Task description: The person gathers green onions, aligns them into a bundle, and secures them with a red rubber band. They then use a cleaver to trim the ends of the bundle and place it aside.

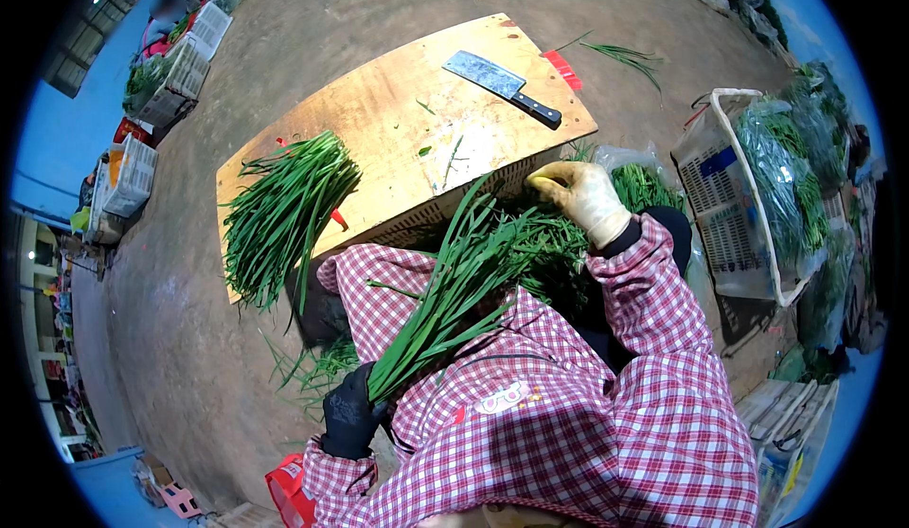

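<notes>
My left hand (pixel 348 411), in a black glove, grips one end of a bunch of long green leaves, apparently garlic chives (pixel 454 293). The bunch slants across my lap, its far end near the board's edge. My right hand (pixel 586 198), in a stained pale glove, hovers above loose greens (pixel 550 244) with its fingers curled. I see nothing between those fingers, but whether the tips meet is unclear. A thick bundle of chives (pixel 291 212), with red tape showing beside it, rests at the left end of the wooden board (pixel 383 116). A cleaver (pixel 501 86) lies flat toward the right.
The board sits on a slatted plastic crate (pixel 426 219). Right of me stands a white crate (pixel 710 194) with bagged greens (pixel 781 173). Leaf scraps (pixel 319 372) litter the floor at left; a red bag (pixel 290 489) is by my left sleeve. Another person (pixel 160 27) sits far left beside crates.
</notes>
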The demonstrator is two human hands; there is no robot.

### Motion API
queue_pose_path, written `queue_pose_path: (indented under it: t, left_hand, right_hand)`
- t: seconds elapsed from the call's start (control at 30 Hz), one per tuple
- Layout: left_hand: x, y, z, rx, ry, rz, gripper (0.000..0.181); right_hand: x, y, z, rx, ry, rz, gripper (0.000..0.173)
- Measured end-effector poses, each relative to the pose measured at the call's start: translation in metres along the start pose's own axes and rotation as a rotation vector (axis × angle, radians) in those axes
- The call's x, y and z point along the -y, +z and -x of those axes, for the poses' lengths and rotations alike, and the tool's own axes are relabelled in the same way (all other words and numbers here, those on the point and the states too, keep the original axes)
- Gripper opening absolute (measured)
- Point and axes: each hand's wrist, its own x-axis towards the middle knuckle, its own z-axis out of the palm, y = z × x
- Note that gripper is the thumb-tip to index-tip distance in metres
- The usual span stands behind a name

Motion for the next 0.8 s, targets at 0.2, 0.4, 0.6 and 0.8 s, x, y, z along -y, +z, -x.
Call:
queue_pose_path:
  t: [0.2, 0.4, 0.6, 0.8]
  left_hand:
    - [-0.003, -0.003, -0.003, -0.029, 0.030, -0.026, 0.068]
    - [-0.005, -0.002, -0.002, -0.033, 0.020, -0.027, 0.065]
    - [-0.006, -0.004, -0.004, -0.030, 0.023, -0.008, 0.065]
    - [0.000, 0.001, -0.001, -0.002, -0.019, 0.055, 0.068]
  right_hand:
    - [0.011, 0.005, -0.008, 0.425, -0.110, 0.015, 0.025]
    - [0.023, 0.012, -0.008, 0.501, -0.163, 0.121, 0.024]
    - [0.006, 0.038, -0.010, 0.092, -0.585, 0.563, 0.008]
    - [-0.015, 0.015, -0.008, -0.264, -0.305, 0.292, 0.017]
